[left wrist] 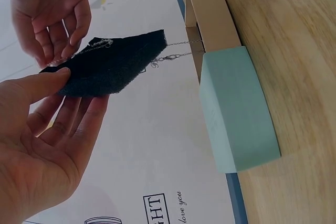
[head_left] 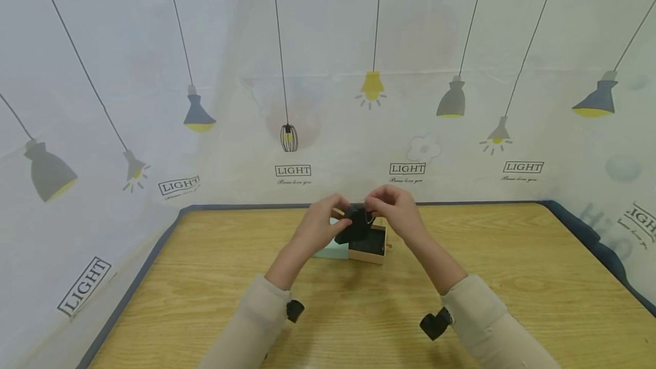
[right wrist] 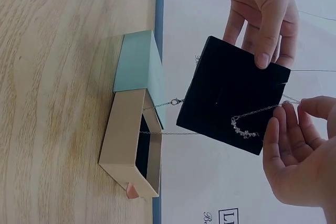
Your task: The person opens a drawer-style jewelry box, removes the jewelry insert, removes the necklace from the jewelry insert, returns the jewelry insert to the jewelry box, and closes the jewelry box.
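Observation:
My left hand pinches a square black foam pad by its edge, thumb on one face and fingers behind. A silver necklace with a sparkling pendant hangs across the pad. Beside it, my right hand pinches the necklace chain between thumb and finger. The chain's other end, with its lobster clasp, passes the pad's far edge and trails toward the box. Under the hands sits an open beige box drawer with a dark inside, partly slid out of a mint-green sleeve.
The box stands on a wood-grain table with a dark blue edge. Behind it hangs a pale backdrop printed with lamps and lettering. A small orange ribbon tab sticks out from the drawer's end. Each sleeved wrist carries a small black camera.

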